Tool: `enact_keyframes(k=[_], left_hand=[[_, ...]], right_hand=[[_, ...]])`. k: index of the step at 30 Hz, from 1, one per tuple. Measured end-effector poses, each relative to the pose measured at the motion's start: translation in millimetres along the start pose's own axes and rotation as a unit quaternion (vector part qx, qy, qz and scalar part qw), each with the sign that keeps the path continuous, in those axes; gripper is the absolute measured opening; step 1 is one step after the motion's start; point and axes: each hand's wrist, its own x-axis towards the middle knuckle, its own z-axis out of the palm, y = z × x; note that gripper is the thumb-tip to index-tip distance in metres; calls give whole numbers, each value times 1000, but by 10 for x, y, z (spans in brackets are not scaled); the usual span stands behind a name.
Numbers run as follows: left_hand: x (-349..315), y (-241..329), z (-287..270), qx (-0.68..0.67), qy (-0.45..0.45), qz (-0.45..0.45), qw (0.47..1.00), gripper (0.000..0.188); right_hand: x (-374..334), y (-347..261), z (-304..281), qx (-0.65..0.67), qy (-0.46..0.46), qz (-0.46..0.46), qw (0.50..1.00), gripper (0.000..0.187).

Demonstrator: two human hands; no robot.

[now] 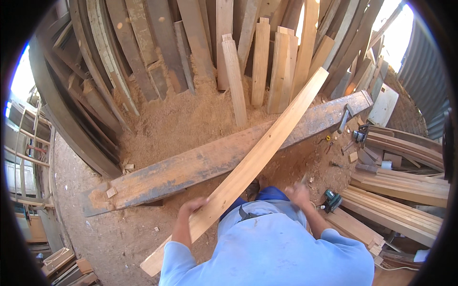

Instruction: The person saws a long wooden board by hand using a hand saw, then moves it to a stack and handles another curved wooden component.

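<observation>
A long, pale planed plank (255,169) lies slantwise across a worn bench board (186,167), its near end reaching past my left side. My left hand (194,206) is closed on the plank's left edge, close to my body. To the right of the plank, clear of it, my right hand (298,194) is closed by my hip. From its fingers a thin, pointed thing (304,179) sticks up; its kind is too small to tell.
Boards (260,62) lean along the far side above heaped sawdust (167,124). A hammer (344,118) rests on the bench board's right end. To the right are a green power tool (331,201), another power tool (360,133), a tape measure (327,137) and stacked timber (396,209).
</observation>
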Motion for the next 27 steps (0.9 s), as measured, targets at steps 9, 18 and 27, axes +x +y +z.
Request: enact_keyframes(k=[9,18,27], left_hand=[[681,1282,774,295,167,98,936,80],[250,1042,854,357,176,86,913,80],[-233,151,909,332,162,46,928,80]], right_hand=[[-705,-148,-357,86,-4,58,995,24],[-478,-1457,-1993,187,354,-144,905,25],[-7,-2031,-2036,351,216,-228,882,26]])
